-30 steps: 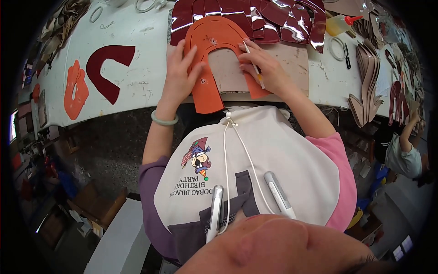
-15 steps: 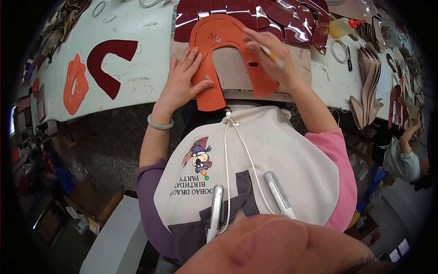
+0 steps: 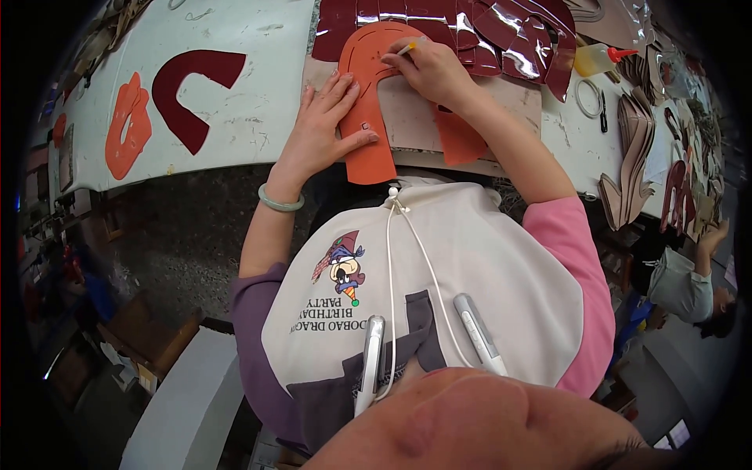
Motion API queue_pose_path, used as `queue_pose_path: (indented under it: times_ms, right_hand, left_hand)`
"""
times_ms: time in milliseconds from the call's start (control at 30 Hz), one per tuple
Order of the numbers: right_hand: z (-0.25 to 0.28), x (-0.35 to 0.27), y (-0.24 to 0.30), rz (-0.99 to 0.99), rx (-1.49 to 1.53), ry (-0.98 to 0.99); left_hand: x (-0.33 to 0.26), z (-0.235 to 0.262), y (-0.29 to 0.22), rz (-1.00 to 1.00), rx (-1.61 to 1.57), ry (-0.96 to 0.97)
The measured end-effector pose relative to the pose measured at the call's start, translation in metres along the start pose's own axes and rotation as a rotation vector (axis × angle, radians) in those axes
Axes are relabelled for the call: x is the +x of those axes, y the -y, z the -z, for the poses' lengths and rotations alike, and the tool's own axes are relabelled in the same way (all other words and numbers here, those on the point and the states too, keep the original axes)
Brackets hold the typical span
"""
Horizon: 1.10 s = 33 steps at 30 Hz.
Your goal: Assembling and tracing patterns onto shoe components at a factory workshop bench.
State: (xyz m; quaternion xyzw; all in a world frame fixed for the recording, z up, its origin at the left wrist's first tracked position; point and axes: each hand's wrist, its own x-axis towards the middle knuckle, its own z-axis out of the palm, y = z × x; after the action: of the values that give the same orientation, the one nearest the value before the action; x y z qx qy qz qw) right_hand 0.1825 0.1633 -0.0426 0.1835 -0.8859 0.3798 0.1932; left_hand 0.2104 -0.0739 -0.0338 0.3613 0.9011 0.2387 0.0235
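The left hand point(image 3: 325, 129) lies flat, fingers spread open, pressing on the left leg of an orange U-shaped leather piece point(image 3: 368, 86) so it cannot slide on the brown cutting board point(image 3: 407, 117) at the near edge of the white tabletop point(image 3: 251, 78). The right hand point(image 3: 431, 70) has its fingers closed around a pale pen point(image 3: 406, 48), tip touching the piece's far curve, apparently marking it. Glossy dark red cut pieces point(image 3: 470, 23) lie just beyond; a dark red U-shaped piece point(image 3: 188, 86) and an orange cutout point(image 3: 128, 129) sit well to the left, a glue bottle point(image 3: 595, 56) to the right
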Motion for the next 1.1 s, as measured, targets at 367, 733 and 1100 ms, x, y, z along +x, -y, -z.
queue_pose_path:
  times_ms: [367,733,1100]
  right_hand:
    - [0.010,-0.024,0.054,-0.122,0.270,0.377]
    - [0.026,-0.043,0.047,-0.219,0.130,0.417]
    - [0.069,-0.076,0.023,-0.273,-0.102,0.162]
  left_hand:
    - [-0.001,-0.005,0.003,0.002,-0.015,-0.045]
    - [-0.001,-0.006,0.004,0.008,-0.003,-0.048]
    - [0.000,-0.005,0.000,0.008,-0.007,-0.055]
